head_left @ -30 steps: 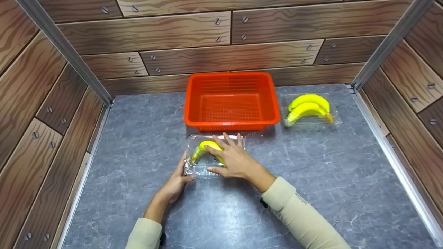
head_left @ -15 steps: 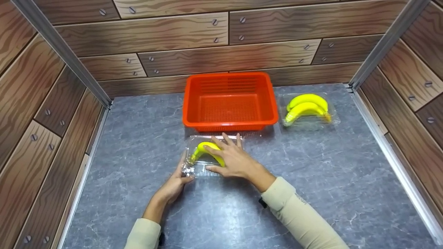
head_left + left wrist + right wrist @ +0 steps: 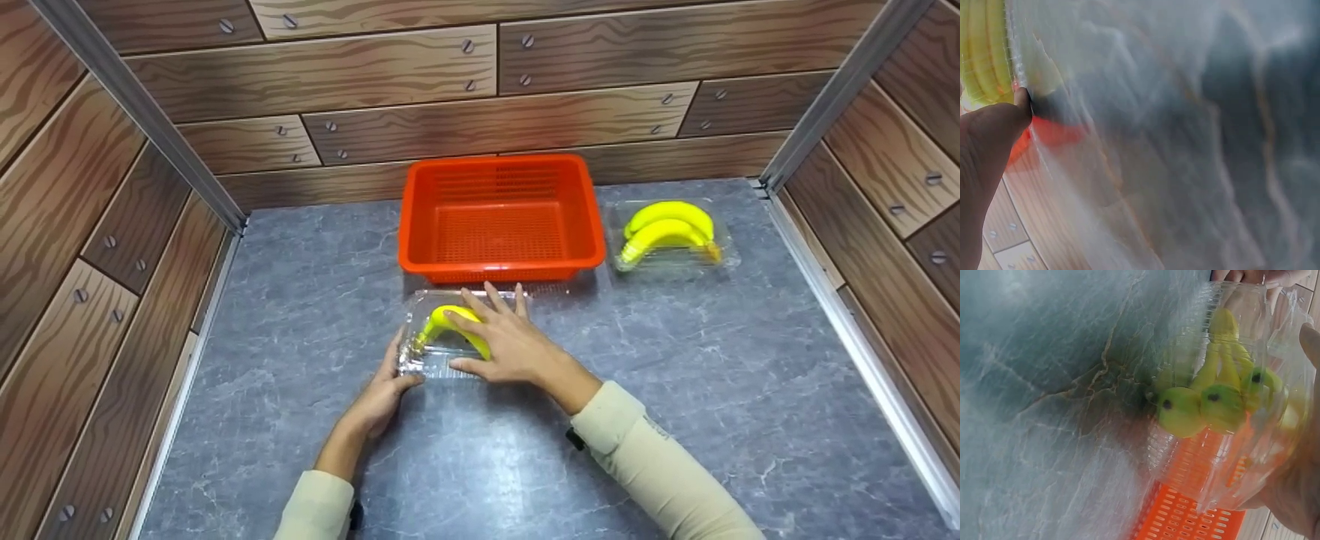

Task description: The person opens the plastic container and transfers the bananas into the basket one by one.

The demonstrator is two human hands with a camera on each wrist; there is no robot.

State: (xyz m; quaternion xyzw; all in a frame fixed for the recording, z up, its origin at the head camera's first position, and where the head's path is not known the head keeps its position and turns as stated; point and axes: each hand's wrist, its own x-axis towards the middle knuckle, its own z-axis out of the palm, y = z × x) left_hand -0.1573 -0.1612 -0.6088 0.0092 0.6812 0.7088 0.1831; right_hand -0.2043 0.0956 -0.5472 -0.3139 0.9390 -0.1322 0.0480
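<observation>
A clear plastic clamshell box point(image 3: 439, 366) with a bunch of yellow bananas point(image 3: 448, 318) inside lies on the grey marbled surface. My left hand point(image 3: 379, 397) holds its left end, thumb at the near corner and fingers along the side. The left thumb point(image 3: 994, 129) shows against the box edge in the left wrist view. Spread over the lid, my right hand point(image 3: 517, 349) presses with fingers pointing away and hides the box's right part. In the right wrist view, green-tipped banana ends point(image 3: 1221, 409) show through the clear wall.
Just beyond the box stands a red-orange plastic basket point(image 3: 502, 268) with slotted walls. Another clear box point(image 3: 667, 268) holding bananas lies to the basket's right. Wood-patterned panels point(image 3: 390, 67) close off the back and both sides, with metal rails point(image 3: 862, 352) along the edges.
</observation>
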